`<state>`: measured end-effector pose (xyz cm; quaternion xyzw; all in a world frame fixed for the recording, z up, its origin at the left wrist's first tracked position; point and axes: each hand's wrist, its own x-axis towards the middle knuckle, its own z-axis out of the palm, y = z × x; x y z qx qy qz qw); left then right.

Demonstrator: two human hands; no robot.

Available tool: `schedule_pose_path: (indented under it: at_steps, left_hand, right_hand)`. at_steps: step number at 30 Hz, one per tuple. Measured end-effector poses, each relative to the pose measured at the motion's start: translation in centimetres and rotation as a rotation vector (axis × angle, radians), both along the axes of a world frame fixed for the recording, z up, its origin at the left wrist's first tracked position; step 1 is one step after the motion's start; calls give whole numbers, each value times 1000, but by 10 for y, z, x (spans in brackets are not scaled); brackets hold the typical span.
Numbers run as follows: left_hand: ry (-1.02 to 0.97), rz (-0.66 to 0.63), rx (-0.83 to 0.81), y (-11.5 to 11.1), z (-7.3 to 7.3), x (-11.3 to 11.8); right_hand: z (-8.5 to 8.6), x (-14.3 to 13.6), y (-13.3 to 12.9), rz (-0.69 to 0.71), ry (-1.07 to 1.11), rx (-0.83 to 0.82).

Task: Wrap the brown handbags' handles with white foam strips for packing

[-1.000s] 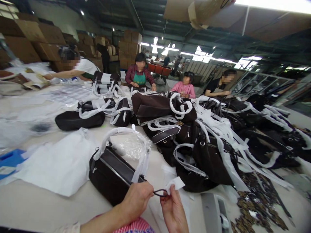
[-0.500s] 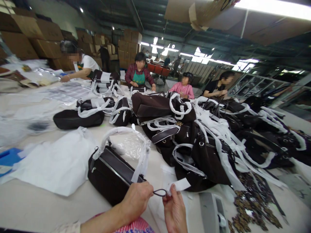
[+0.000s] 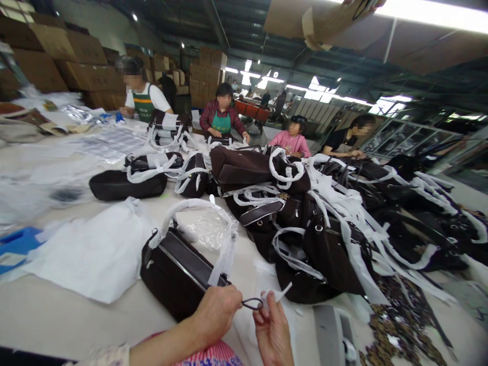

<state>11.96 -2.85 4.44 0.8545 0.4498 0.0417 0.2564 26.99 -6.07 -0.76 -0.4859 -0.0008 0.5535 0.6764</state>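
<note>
My left hand (image 3: 223,307) is closed on a thin dark cord loop (image 3: 252,300), beside the right end of a dark brown handbag (image 3: 171,274). The bag's arched handle (image 3: 192,203) is wrapped in white material. Between the thumb and fingers of my right hand (image 3: 272,325) is a small white paper strip (image 3: 282,292), at the loop's far end. Whether the strip is wrapped around the cord I cannot make out. My fingers partly hide both the cord and the strip.
A heap of dark handbags (image 3: 244,168) fills the table's middle and right. White sheeting (image 3: 95,254) lies left. Near my right hand are a grey tape dispenser (image 3: 331,330) and a pile of small brownish pieces (image 3: 396,330). Several co-workers sit or stand across the table.
The white strip in my right hand has turned from flat to nearly edge-on, and my right fingers have curled in more. A co-worker at far left has straightened up.
</note>
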Motion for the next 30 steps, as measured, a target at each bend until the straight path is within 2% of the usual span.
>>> schedule_pose_path:
  at_steps: [12,18,21,24,30]
  left_hand:
    - [-35,33,16,0,-3,1]
    - [-61,85,-23,0,-3,0]
    - [-95,78,-47,2,-4,-3]
    - [-204,71,-63,3,-7,-8]
    - [-466,88,-142,2,-10,-21]
  right_hand:
    - [0,-7,-2,50,-182,31]
    - [-16,-9,-9,75,-334,38]
    - [-22,-9,-14,133,-401,63]
    - [-21,-13,-18,181,-414,134]
    - [-20,-21,-10,407,-606,158]
